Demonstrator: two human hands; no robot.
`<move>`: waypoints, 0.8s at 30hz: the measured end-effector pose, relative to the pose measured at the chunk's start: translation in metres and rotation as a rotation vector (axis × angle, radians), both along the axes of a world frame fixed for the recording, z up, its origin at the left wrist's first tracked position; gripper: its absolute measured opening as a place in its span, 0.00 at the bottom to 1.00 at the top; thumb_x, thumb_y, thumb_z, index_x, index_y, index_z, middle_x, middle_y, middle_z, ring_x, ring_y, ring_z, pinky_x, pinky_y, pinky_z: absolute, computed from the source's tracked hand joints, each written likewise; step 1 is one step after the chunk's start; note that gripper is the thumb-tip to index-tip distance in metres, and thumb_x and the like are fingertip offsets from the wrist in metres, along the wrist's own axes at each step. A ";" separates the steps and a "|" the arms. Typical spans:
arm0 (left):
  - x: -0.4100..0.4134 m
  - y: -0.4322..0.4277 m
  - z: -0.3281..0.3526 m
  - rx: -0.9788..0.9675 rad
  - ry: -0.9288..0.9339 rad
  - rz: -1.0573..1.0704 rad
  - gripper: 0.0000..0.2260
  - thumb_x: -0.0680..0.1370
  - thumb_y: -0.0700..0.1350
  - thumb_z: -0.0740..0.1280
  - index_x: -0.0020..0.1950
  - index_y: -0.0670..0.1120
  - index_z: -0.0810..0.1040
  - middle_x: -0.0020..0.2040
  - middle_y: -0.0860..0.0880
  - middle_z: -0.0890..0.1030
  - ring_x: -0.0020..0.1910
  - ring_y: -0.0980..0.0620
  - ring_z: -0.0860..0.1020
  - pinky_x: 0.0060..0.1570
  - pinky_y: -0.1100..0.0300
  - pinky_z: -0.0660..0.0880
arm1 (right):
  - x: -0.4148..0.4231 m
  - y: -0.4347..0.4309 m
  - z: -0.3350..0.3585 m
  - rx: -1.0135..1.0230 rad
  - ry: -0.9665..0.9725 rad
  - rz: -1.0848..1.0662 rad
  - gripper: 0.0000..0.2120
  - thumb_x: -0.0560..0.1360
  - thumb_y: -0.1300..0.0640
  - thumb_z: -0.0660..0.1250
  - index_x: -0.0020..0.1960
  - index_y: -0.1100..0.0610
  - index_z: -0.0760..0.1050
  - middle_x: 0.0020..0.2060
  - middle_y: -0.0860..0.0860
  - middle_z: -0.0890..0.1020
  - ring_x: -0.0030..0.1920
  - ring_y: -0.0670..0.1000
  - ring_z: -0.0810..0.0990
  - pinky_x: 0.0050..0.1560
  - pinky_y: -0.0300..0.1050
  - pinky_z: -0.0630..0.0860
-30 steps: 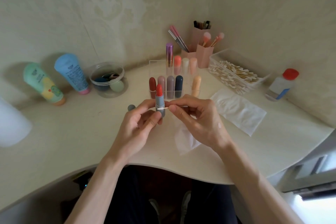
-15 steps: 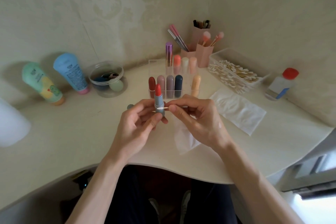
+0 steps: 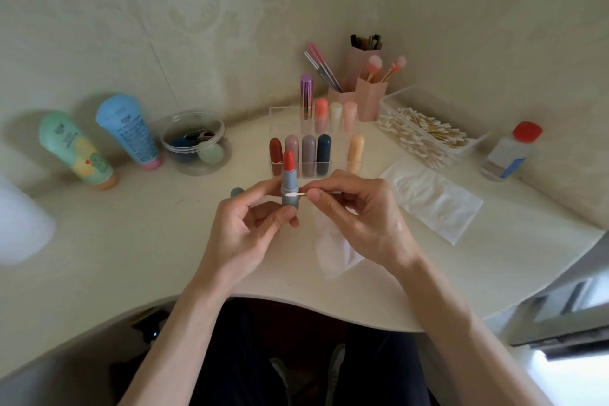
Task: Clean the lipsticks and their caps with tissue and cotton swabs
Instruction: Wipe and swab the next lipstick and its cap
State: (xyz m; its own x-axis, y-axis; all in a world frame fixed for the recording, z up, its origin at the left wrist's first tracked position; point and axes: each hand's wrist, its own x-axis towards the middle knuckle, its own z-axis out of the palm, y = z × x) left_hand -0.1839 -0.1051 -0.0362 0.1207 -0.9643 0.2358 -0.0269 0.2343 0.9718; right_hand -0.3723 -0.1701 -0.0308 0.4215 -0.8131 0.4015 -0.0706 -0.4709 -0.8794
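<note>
My left hand (image 3: 250, 227) holds an uncapped lipstick (image 3: 290, 180) upright above the table; it has a grey-blue tube and a red bullet. My right hand (image 3: 352, 211) pinches a cotton swab (image 3: 298, 195), and its white tip touches the tube's side. The grey-blue cap (image 3: 236, 192) lies on the table just left of my left fingers. A tissue (image 3: 333, 250) lies partly under my right hand. Several capped lipsticks stand in a clear organizer (image 3: 286, 109) behind my hands.
A clear box of cotton swabs (image 3: 425, 132) and a red-capped bottle (image 3: 510, 152) sit at the right, a second tissue (image 3: 431, 198) in front of them. Pink brush holders (image 3: 369, 92) stand at the back. Two tubes (image 3: 99, 138) and a round clear jar (image 3: 196, 142) are left.
The lipstick has shifted slightly in my left fingers while the swab tip stays against the tube. Both hands remain in about the same place.
</note>
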 end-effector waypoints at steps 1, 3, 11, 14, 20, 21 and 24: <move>0.000 0.000 0.000 0.002 0.020 0.012 0.16 0.77 0.38 0.73 0.64 0.47 0.81 0.50 0.48 0.85 0.39 0.48 0.83 0.43 0.65 0.75 | -0.001 0.000 0.000 -0.005 0.003 -0.005 0.06 0.81 0.60 0.72 0.56 0.59 0.87 0.39 0.53 0.83 0.37 0.58 0.78 0.41 0.61 0.74; 0.000 0.000 0.001 0.003 0.041 0.014 0.14 0.77 0.38 0.72 0.62 0.45 0.80 0.53 0.47 0.86 0.40 0.46 0.85 0.40 0.65 0.74 | -0.001 -0.001 0.000 -0.009 0.002 -0.007 0.06 0.81 0.60 0.72 0.56 0.59 0.87 0.39 0.54 0.83 0.37 0.58 0.78 0.40 0.61 0.74; 0.001 0.001 0.002 0.045 0.027 0.015 0.16 0.71 0.42 0.81 0.57 0.50 0.84 0.51 0.45 0.87 0.45 0.46 0.85 0.50 0.54 0.81 | 0.000 0.001 0.000 0.003 0.006 0.006 0.06 0.81 0.60 0.73 0.55 0.60 0.87 0.40 0.51 0.84 0.38 0.57 0.79 0.41 0.62 0.74; -0.001 0.001 0.002 0.018 0.021 0.023 0.15 0.72 0.41 0.77 0.58 0.46 0.82 0.48 0.46 0.87 0.39 0.47 0.85 0.47 0.59 0.81 | 0.001 0.002 0.000 0.003 0.006 0.011 0.07 0.81 0.60 0.72 0.55 0.60 0.87 0.41 0.50 0.85 0.39 0.57 0.80 0.42 0.63 0.75; -0.003 0.002 0.002 0.003 0.021 -0.011 0.11 0.76 0.34 0.72 0.57 0.40 0.77 0.47 0.45 0.86 0.41 0.48 0.84 0.49 0.63 0.78 | 0.001 0.002 0.000 0.012 0.004 0.008 0.07 0.81 0.59 0.72 0.55 0.59 0.87 0.39 0.50 0.83 0.38 0.56 0.78 0.41 0.60 0.74; -0.002 0.001 0.001 0.006 0.019 -0.023 0.10 0.77 0.35 0.71 0.58 0.39 0.77 0.47 0.45 0.86 0.42 0.49 0.84 0.49 0.64 0.77 | 0.001 0.002 0.000 0.014 0.002 0.007 0.06 0.81 0.59 0.72 0.55 0.58 0.87 0.39 0.51 0.83 0.38 0.58 0.78 0.41 0.61 0.74; 0.001 0.002 0.001 0.024 -0.013 -0.064 0.09 0.81 0.39 0.71 0.61 0.42 0.79 0.47 0.44 0.84 0.44 0.51 0.82 0.47 0.66 0.75 | 0.000 0.001 0.001 0.010 0.000 0.004 0.06 0.80 0.59 0.72 0.55 0.57 0.87 0.39 0.54 0.83 0.37 0.59 0.77 0.41 0.62 0.73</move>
State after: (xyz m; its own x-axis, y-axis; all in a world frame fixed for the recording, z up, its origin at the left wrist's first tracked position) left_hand -0.1826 -0.1031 -0.0357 0.0560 -0.9754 0.2133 -0.0258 0.2121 0.9769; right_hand -0.3721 -0.1686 -0.0300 0.4246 -0.8154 0.3934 -0.0692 -0.4625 -0.8839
